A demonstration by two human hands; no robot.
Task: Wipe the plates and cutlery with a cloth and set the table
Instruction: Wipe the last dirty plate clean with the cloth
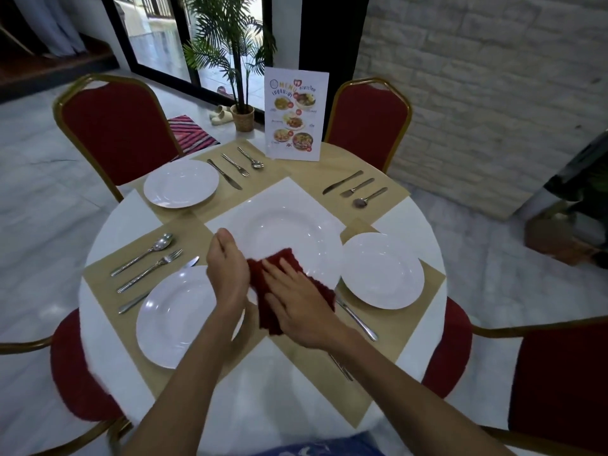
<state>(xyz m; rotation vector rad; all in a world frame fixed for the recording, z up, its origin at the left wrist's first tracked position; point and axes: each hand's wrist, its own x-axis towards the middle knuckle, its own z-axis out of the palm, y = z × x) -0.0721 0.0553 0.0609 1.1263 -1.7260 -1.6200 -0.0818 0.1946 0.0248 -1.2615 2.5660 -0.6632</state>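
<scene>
1. The dark red cloth (267,314) lay over the near rim of a large plate (289,225), held above the middle of the table (108,218).
2. The right hand (296,301) pressed on the cloth with straight, spread fingers, gripping nothing.
3. The left hand (227,268) clasped the large plate by its near-left rim, thumb on top, the other fingers hidden underneath.
4. Three smaller plates sat on tan mats: far-left plate (181,183), near-left plate (177,315) and right plate (381,269).
5. A spoon (143,254) and fork (149,270) lay side by side just beyond the near-left plate.
6. A knife (357,319) lay near the right plate.
7. A menu card (296,113) stood at the table's far edge.
8. Red chairs (121,130) ringed the table.
</scene>
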